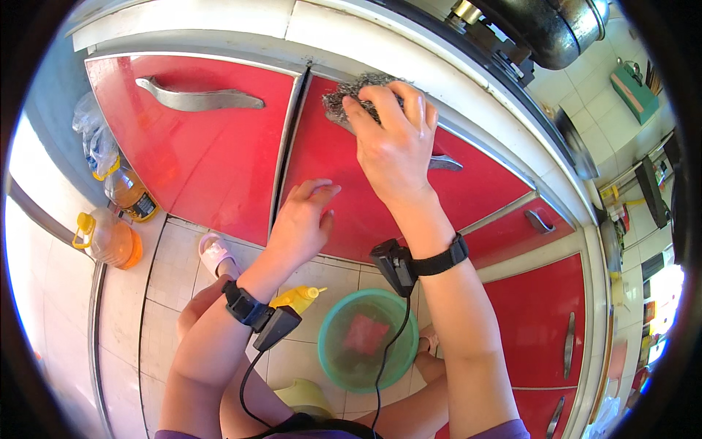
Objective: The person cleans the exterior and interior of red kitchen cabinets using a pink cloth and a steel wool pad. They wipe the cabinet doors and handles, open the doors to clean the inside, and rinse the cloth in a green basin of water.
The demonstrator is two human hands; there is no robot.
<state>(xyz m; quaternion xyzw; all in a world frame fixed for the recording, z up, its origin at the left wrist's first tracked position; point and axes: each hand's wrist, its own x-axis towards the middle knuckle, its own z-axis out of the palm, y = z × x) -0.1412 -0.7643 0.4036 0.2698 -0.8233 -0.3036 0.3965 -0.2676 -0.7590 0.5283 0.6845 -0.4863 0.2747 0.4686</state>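
My right hand (396, 137) grips a steel wool scourer (351, 90) against the upper part of a red cabinet door (334, 164). The scourer and my fingers cover part of that door's metal handle (445, 162); its right end shows. Lower and to the left, my left hand (303, 219) is held in front of the same door with fingers loosely curled and nothing in them. To the left is a second red cabinet door (214, 159) with a curved metal handle (200, 99).
Below my hands, a green basin (323, 340) of cloudy water holds a pink cloth (366, 335). A yellow squeeze bottle (296, 298) stands beside it. Oil bottles (109, 238) (131, 195) stand at the left. A white tiled counter edge (351, 33) runs above the doors.
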